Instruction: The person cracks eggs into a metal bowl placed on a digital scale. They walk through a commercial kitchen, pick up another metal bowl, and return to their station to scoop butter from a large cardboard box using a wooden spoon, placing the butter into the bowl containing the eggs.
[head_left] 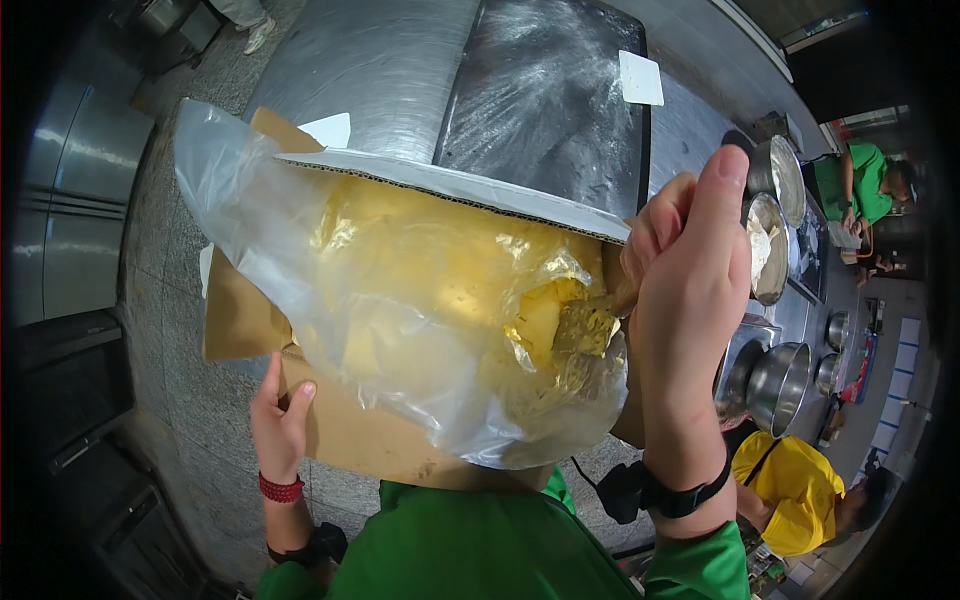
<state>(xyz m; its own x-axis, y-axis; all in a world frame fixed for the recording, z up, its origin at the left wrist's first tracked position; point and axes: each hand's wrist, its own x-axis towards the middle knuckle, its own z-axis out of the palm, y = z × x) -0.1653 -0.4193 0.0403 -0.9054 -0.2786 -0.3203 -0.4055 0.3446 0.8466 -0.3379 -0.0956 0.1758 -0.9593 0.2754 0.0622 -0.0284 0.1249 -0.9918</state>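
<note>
An open cardboard box (400,432) is tilted in front of me, its flaps folded out. Inside, a loose clear plastic bag (390,330) covers a yellow block (540,318) that looks like butter or fat. The bag is torn or open toward the right, where the yellow surface shows more clearly. My left hand (283,420) grips the lower left flap, thumb on the near face. At the box's right end my right hand (690,270) is closed with its thumb up, seemingly around the cardboard edge; its palm side is partly hidden.
A steel table (365,75) lies beyond the box, bearing a dark flour-dusted board (545,100) and a white card (641,78). Metal bowls (778,388) stand to the right. Two people, in green (870,180) and yellow (795,490), are on the right. Steel cabinets (85,210) line the left.
</note>
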